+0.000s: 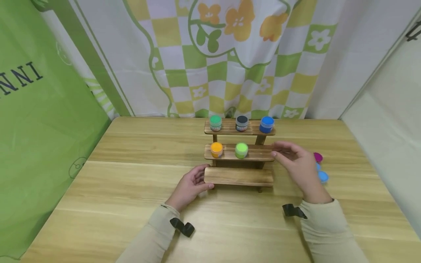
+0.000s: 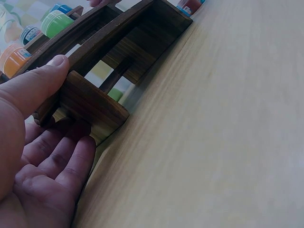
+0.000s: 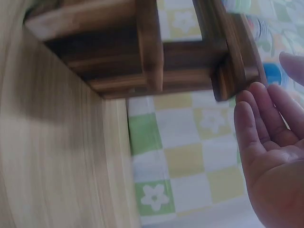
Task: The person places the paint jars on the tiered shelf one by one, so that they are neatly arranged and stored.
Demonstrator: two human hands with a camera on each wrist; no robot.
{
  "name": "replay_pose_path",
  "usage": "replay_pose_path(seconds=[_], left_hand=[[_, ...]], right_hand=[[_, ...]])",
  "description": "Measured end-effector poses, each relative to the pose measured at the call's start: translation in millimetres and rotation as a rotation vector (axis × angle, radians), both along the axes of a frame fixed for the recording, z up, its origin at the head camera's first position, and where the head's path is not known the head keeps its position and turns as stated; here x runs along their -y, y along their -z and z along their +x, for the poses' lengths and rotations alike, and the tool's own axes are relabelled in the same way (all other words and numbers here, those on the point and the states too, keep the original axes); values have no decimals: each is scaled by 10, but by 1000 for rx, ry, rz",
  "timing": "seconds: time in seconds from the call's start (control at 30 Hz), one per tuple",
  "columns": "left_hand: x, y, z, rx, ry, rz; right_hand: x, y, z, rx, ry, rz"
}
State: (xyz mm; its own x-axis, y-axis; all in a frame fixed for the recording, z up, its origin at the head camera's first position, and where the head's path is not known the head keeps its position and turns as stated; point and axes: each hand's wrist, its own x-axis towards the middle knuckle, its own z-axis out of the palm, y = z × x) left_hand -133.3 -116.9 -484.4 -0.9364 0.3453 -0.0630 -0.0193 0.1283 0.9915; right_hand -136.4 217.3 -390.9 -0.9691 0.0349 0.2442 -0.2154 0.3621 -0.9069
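Green cloth (image 1: 49, 120) reads "NNI"; left hand (image 1: 190, 185) holds stand (image 1: 238, 176); jar labels (image 1: 242, 128) illegible.

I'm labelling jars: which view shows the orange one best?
The head view: the orange jar stands whole on the middle shelf. The left wrist view catches it at the edge; the right wrist view lacks it.

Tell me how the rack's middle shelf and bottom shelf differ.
The middle shelf holds an orange jar and a lime jar; the bottom shelf holds none. The bottom shelf sits lower and farther forward than the middle shelf. Both are brown wood with rounded corners.
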Motion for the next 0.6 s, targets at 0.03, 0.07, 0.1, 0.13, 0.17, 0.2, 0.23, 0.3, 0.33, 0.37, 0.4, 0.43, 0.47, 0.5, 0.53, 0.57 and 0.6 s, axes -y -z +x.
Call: replay_pose_path(seconds=[0.03,0.07,0.1,0.13,0.17,0.2,0.23,0.3,0.33,0.37,0.4,0.43,0.47,0.5,0.53,0.57,0.6], left_hand=[[-2,4,1,0,0,4],[-5,6,1,4,-1,8],[-9,7,0,5,-4,10],[-9,4,1,7,-7,11],[-10,-2,1,6,-10,11],[-10,-5,0,9,-14,10],[-11,-8,0,10,-16,8],[-14,-14,1,14,-21,4],[-15,-15,2,13,-21,4],[-17,-18,4,15,-22,4],[-19,-20,6,16,-23,5],[-21,-23,9,17,-24,5],[-23,-25,11,19,-25,6],[-24,-27,13,20,-26,6],[-26,-28,15,21,-25,7],[-27,-28,15,21,-25,5],[-28,-27,15,20,-23,5]], right_hand=[[-32,14,-13,-7,4,-16],[-63,25,-27,-10,8,-33],[-95,37,-40,-14,11,-44],[-123,46,-52,-12,15,-57],[-150,53,-63,-10,21,-63],[-177,60,-74,1,26,-79],[-203,67,-83,13,35,-88],[-252,80,-100,35,51,-96],[-274,86,-106,47,60,-93],[-294,91,-112,59,67,-90],[-313,95,-115,71,74,-92],[-330,100,-118,77,82,-85],[-348,104,-122,84,81,-101],[-364,110,-125,94,83,-119],[-376,115,-128,106,89,-131],[-389,123,-132,114,93,-146],[-401,131,-136,125,96,-171]])
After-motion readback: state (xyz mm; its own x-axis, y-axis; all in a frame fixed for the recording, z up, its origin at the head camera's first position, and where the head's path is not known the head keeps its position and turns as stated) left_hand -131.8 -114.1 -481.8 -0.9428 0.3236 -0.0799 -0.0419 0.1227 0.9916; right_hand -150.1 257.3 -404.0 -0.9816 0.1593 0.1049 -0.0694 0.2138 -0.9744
